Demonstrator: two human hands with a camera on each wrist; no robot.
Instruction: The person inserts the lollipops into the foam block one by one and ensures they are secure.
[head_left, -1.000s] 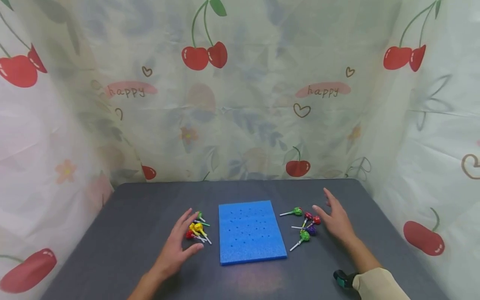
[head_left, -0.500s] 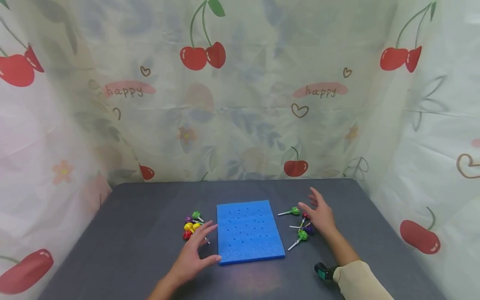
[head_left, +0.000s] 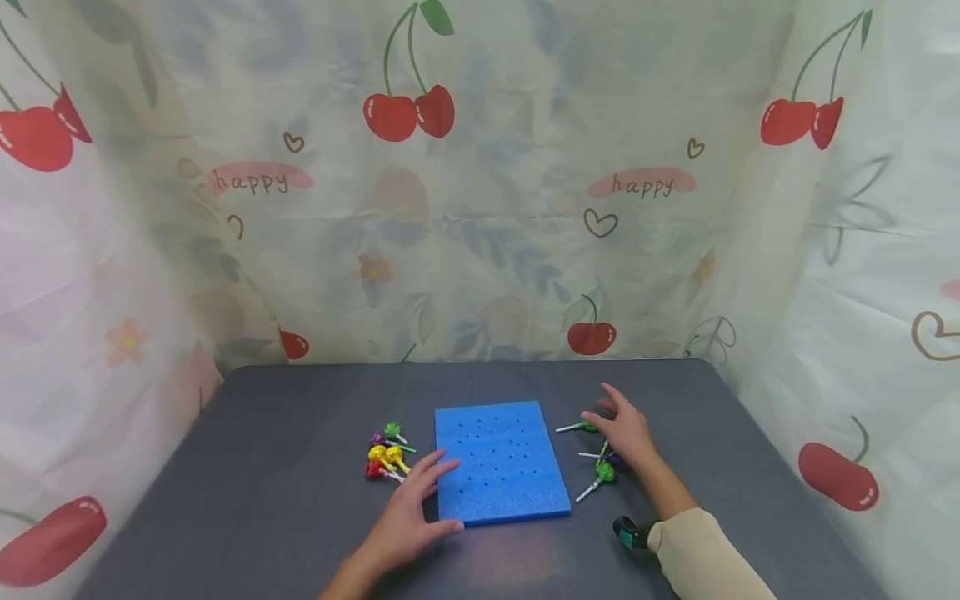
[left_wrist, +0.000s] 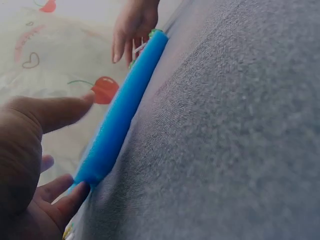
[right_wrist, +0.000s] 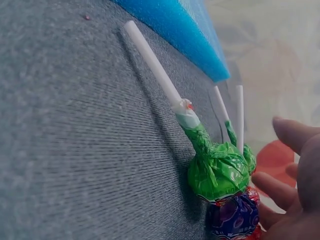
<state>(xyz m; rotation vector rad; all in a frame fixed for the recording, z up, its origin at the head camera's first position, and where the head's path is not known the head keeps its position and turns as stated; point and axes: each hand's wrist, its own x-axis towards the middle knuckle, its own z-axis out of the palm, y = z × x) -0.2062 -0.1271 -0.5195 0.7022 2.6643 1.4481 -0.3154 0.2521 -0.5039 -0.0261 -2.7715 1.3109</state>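
A blue foam board [head_left: 498, 502] dotted with small holes lies on the dark table. My left hand [head_left: 408, 510] is at its front left edge, thumb and fingers spread apart; in the left wrist view the fingertips [left_wrist: 80, 192] are close to the board's end, and contact is unclear. My right hand [head_left: 628, 432] hovers over the lollipops to the right, fingers loosely extended, holding nothing. Among those are a green lollipop [right_wrist: 217, 172] with a white stick and a purple lollipop [right_wrist: 235, 216]. Another green one [head_left: 590, 426] is partly hidden by the right hand.
Left of the board lies a second cluster, with yellow [head_left: 377, 454], red [head_left: 374, 469], green [head_left: 392, 430] and purple [head_left: 377, 438] lollipops. A cherry-printed curtain [head_left: 480, 250] encloses the back and sides of the table [head_left: 300, 433].
My left hand has moved right, from beside the left lollipops to the board's edge. My right hand has moved left, over the right lollipops.
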